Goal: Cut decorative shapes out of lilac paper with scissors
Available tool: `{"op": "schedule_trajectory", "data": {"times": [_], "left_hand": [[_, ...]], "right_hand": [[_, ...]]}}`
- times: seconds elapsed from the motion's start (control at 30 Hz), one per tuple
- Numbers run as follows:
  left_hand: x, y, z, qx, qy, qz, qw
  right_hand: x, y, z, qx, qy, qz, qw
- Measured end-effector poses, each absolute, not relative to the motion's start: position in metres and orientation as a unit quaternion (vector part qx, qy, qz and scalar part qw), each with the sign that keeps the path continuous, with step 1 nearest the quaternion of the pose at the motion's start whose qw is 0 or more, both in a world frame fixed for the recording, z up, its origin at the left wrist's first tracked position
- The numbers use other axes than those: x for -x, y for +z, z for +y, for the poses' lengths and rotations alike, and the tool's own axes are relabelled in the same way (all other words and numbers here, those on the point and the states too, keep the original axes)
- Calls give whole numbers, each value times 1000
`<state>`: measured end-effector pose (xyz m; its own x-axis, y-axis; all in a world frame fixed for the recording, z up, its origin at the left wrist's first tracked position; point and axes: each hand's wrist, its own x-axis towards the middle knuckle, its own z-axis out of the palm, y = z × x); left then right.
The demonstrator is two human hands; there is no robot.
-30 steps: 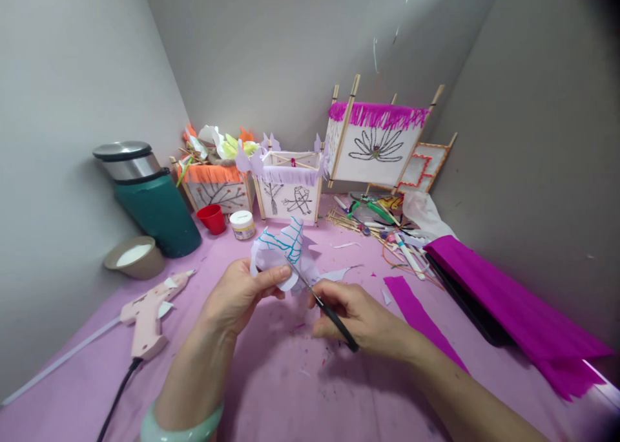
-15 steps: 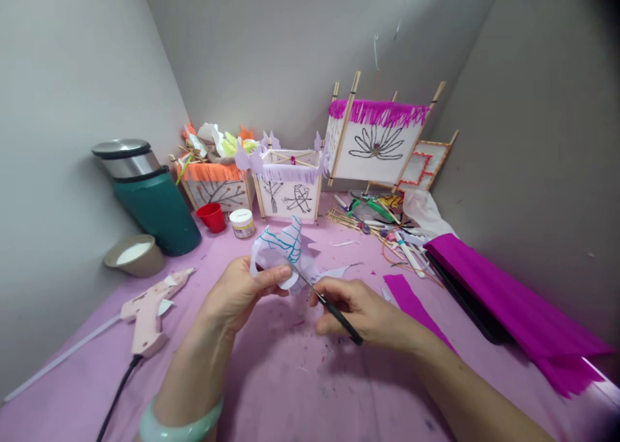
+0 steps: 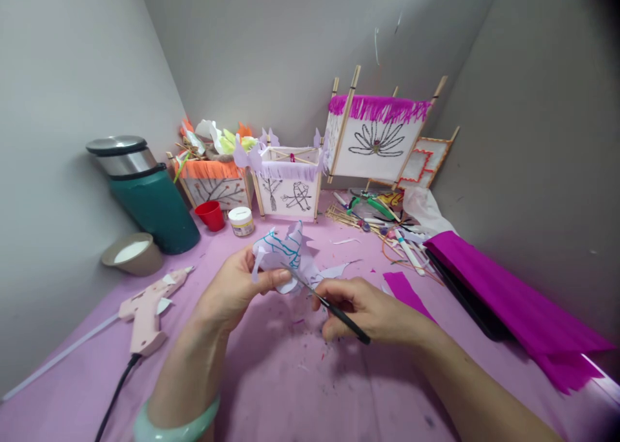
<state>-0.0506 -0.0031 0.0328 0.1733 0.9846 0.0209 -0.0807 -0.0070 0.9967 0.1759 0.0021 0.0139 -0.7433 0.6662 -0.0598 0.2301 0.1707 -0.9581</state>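
Observation:
Lavender paper (image 3: 285,247) with blue drawn lines is pinched between the thumb and fingers of my left hand (image 3: 247,279). My right hand (image 3: 356,309) grips black-handled scissors (image 3: 345,320), their blades reaching up and left to the paper beside my left thumb. How far apart the blades are is hard to make out. More lavender paper pieces (image 3: 332,272) lie on the pink table just beyond the scissors.
A pink glue gun (image 3: 148,313), bowl (image 3: 132,254), green bottle (image 3: 154,203), red cup (image 3: 210,216) and white jar (image 3: 241,221) stand left. Decorated paper boxes (image 3: 288,193) line the back. Sticks, pliers (image 3: 372,207) and magenta paper (image 3: 504,293) lie right.
The lavender paper has turned and folded slightly in my left hand. My right hand and the scissors have shifted a little to the right.

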Motion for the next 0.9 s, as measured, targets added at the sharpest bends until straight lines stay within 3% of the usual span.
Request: {"op": "schedule_trajectory", "data": {"times": [0.6, 0.9], "left_hand": [[50, 34, -3, -517, 462, 415, 589], [45, 38, -3, -429, 533, 392, 615]], "right_hand": [[-179, 16, 2, 311, 574, -738, 172], [-192, 28, 4, 337, 592, -714, 161]]}}
